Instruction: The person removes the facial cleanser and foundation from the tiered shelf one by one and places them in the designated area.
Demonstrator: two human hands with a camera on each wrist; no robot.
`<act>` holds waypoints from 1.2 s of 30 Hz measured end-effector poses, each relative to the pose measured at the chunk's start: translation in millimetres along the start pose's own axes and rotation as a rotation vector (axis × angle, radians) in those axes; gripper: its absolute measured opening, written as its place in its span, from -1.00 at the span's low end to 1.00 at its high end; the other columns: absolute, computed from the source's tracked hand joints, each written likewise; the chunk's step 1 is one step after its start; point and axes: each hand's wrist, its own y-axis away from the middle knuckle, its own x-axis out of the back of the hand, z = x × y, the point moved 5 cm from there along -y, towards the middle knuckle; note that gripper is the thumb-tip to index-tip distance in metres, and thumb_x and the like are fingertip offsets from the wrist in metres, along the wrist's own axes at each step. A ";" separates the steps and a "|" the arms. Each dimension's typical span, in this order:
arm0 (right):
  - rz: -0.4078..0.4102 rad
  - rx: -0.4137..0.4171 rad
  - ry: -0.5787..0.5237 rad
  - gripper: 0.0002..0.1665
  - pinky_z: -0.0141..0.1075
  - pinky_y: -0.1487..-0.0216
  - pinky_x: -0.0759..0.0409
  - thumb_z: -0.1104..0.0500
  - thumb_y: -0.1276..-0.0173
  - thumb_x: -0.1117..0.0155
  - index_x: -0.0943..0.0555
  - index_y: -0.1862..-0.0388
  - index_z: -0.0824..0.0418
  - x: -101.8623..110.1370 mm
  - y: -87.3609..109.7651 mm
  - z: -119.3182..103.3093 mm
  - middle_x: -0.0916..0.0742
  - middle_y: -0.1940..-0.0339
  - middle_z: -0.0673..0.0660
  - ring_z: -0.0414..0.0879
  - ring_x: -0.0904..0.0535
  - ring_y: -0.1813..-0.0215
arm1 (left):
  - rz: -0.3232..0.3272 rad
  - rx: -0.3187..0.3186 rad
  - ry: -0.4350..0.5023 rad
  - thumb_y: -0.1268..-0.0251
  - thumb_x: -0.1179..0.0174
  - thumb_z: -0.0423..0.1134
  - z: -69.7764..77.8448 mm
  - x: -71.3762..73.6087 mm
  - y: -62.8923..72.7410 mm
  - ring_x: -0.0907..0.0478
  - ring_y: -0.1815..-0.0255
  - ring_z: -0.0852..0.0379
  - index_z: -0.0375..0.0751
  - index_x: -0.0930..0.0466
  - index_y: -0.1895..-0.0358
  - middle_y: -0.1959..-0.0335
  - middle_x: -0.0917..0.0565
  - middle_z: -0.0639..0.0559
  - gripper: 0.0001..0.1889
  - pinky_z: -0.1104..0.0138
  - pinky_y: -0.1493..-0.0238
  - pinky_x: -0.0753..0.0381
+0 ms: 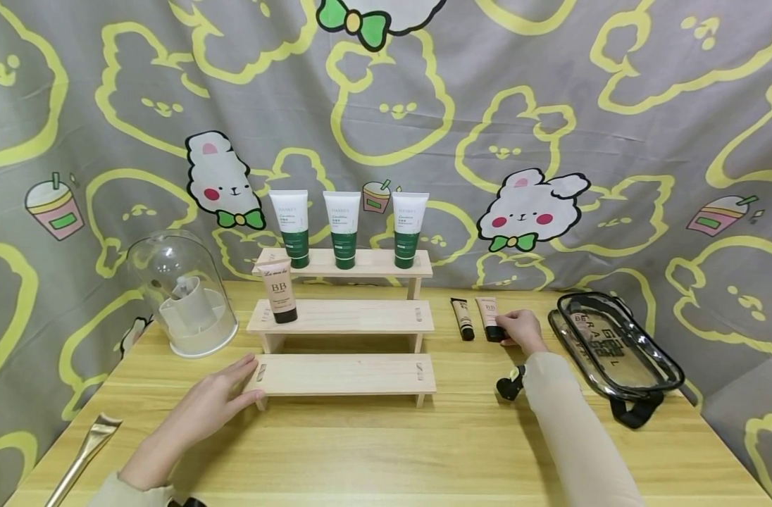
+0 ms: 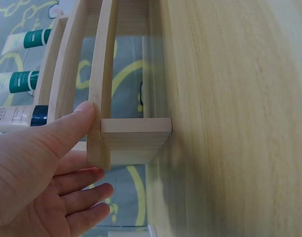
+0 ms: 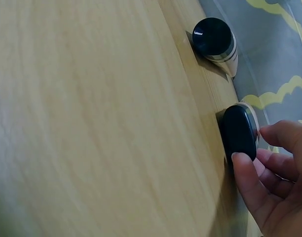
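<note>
Right of centre, the right hand [image 1: 524, 329] pinches a tube [image 1: 489, 314] near its cap [image 3: 240, 131] — lower left, the left hand [image 1: 213, 396] pinches the rack [image 1: 344, 374] at one end, probably to steady it.

Counter [image 1: 373, 451]: wood-grain surface. Directly on it: three-tier wooden stand [image 1: 341, 373]; clear-domed container [image 1: 202, 345], left; gold-coloured implement [image 1: 86, 451], front left; slim tube [image 1: 463, 318], BB tube [image 1: 489, 315] just beside; transparent pouch [image 1: 614, 345], right.

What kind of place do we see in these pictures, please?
Probably a small cosmetics display corner, perhaps in a home or studio. A three-tiered wooden stand bears white-and-green tubes on top, a clear bag lies at the right, and a cartoon-printed cloth hangs behind.
</note>
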 end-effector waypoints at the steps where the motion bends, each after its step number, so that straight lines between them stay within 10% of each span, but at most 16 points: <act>1: 0.000 0.002 0.002 -0.54 -0.32 0.52 -0.65 0.18 -0.33 -0.08 -0.46 -0.04 0.55 0.2 0.2 -0.1 -0.57 0.33 0.24 -0.17 -0.52 0.55 | 0.000 -0.001 0.000 -0.17 -0.25 -0.14 0.1 0.0 -0.1 -0.35 -0.14 -0.32 -0.51 -0.42 -0.13 -0.19 -0.37 -0.36 -0.44 -0.11 -0.11 -0.33; 17: 0.022 0.093 0.130 -0.59 -0.32 0.49 -0.60 0.15 -0.35 -0.08 -0.52 0.04 0.50 13.8 4.1 -12.3 -0.65 0.37 0.25 -0.14 -0.55 0.49 | -0.008 0.003 -0.004 -0.18 -0.24 -0.12 -0.3 -0.3 -1.1 -0.34 -0.15 -0.32 -0.50 -0.41 -0.14 -0.20 -0.36 -0.35 -0.42 -0.11 -0.11 -0.33; 26: -0.016 0.301 0.047 -0.51 -0.27 0.32 -0.66 0.07 -0.41 -0.05 -0.46 -0.07 0.48 23.3 25.0 -73.3 -0.55 0.04 0.40 0.20 -0.49 0.07 | -0.009 0.007 0.000 -0.18 -0.24 -0.12 0.1 0.4 -1.0 -0.34 -0.15 -0.32 -0.50 -0.41 -0.14 -0.20 -0.36 -0.36 -0.43 -0.11 -0.12 -0.32; 36: -0.048 0.522 -0.022 -0.53 -0.29 0.35 -0.65 0.05 -0.36 -0.15 -0.51 -0.02 0.44 12.4 64.8 -140.8 -0.59 0.20 0.30 -0.18 -0.48 0.33 | 0.000 -0.015 -0.009 -0.15 -0.26 -0.15 1.1 0.6 -0.9 -0.36 -0.13 -0.33 -0.52 -0.42 -0.12 -0.18 -0.38 -0.37 -0.43 -0.12 -0.09 -0.35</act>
